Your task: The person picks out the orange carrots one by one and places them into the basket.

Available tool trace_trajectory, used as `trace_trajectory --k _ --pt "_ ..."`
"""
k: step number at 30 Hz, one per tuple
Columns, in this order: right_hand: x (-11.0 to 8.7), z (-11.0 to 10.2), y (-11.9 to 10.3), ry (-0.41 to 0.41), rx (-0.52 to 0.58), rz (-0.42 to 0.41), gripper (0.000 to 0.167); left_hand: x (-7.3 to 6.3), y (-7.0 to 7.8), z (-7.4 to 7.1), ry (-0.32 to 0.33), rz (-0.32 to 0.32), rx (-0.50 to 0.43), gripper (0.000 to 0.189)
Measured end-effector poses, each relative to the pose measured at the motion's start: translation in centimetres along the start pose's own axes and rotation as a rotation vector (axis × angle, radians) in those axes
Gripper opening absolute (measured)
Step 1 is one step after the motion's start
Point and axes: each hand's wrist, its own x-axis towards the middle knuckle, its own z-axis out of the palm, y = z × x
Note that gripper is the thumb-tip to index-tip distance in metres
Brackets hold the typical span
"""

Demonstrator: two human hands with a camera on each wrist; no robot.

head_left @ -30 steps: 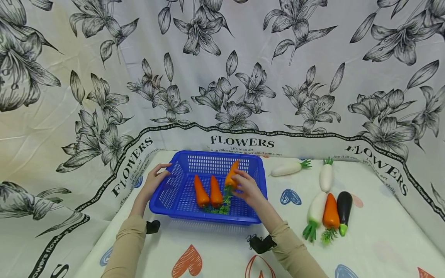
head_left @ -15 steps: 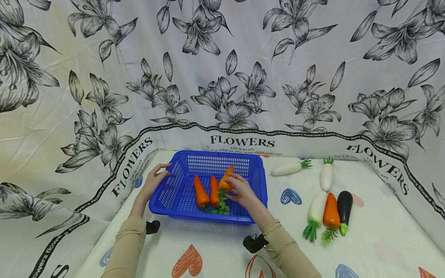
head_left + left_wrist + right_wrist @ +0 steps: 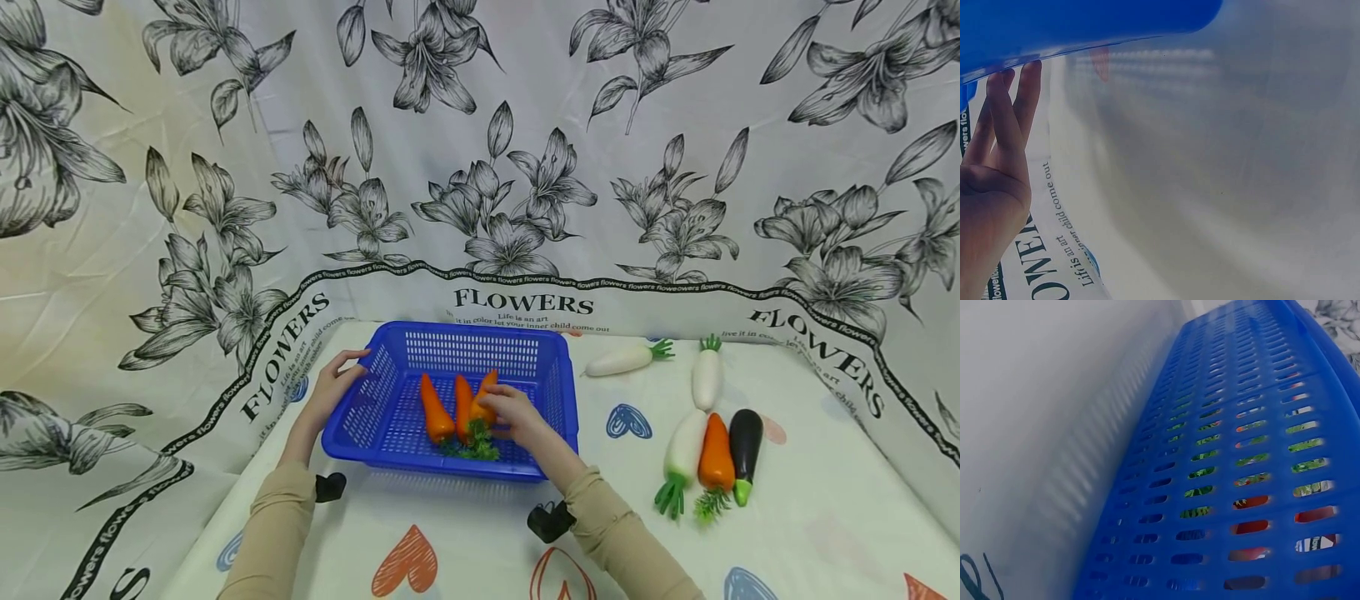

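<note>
Inside the blue plastic basket (image 3: 442, 463), two orange carrots (image 3: 437, 412) (image 3: 462, 400) lie side by side with green leafy tops toward the near wall. My right hand (image 3: 517, 414) pinches a third, lighter orange carrot (image 3: 482, 402) right beside them, its tip pointing away and its leaves (image 3: 480, 442) over the others' greens. My left hand (image 3: 335, 387) touches the basket's left rim; in the left wrist view its fingers (image 3: 1027, 94) reach up fairly straight to the rim's underside. The right wrist view shows only the slotted basket wall (image 3: 1210, 481), with green and orange behind it; the right hand is hidden there.
Right of the basket lie a white radish (image 3: 621, 360), another upright-pointing radish (image 3: 706, 379), a larger radish (image 3: 685, 446), a carrot (image 3: 716, 454) and a dark eggplant (image 3: 745, 446). A flower-printed curtain (image 3: 517, 192) hangs behind the heart-patterned tablecloth (image 3: 817, 508).
My right hand has moved left and nearer inside the basket, bringing the lighter carrot up against the other two. The left hand has stayed at the rim.
</note>
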Motion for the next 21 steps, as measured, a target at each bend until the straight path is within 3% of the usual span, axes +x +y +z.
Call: trace_trajectory --k 10,21 --pt "-0.1 0.1 0.5 0.016 -0.11 0.014 0.046 -0.7 1.3 0.2 -0.007 -0.005 -0.008 0.042" --pt "-0.1 0.3 1.1 0.035 -0.244 -0.019 0.049 -0.3 0.7 0.1 -0.006 -0.011 -0.017 0.043"
